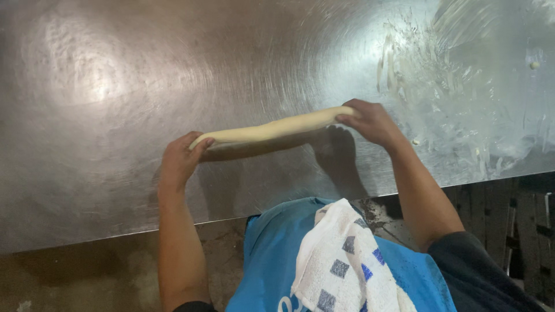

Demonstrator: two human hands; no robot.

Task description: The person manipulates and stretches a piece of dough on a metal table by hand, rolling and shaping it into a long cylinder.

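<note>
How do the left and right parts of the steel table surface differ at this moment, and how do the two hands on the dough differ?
The left part of the steel table looks bare and shiny; the right part is smeared white, with small dough bits. The left hand holds the dough rope at its lower, nearer end; the right hand holds the higher, farther end. Both hands grip from the ends, with the rope stretched between them.

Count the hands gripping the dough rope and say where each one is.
2. The left hand pinches the lower left end of the dough rope; the right hand grips its upper right end, over the steel table. No other hands show.
</note>
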